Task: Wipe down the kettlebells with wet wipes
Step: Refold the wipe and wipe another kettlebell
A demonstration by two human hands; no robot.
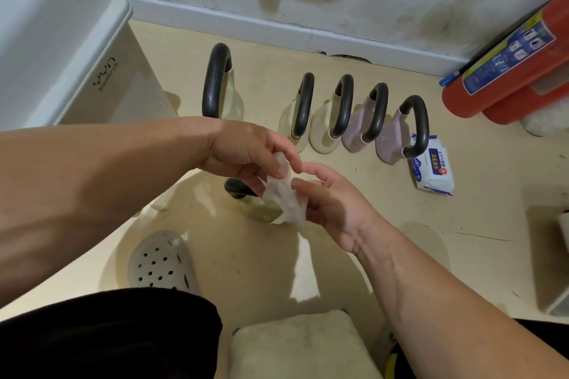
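A crumpled white wet wipe (284, 195) hangs between both hands in the middle of the view. My left hand (243, 148) pinches its upper part and my right hand (334, 200) holds its lower right edge. Directly beneath the hands stands a cream kettlebell (257, 208) with a black handle, mostly hidden. Along the wall sits a row of kettlebells: a large cream one (220, 86), two smaller cream ones (297, 114) (334, 117) and two pink ones (366, 123) (400, 135). A white and blue pack of wet wipes (432, 169) lies on the floor by the right pink kettlebell.
A white plastic bin (61, 49) stands at the left. A red fire extinguisher (508, 61) lies at the right by the wall. My grey perforated clog (163, 261) rests on the beige floor, and a cushioned stool (301, 344) is at the bottom.
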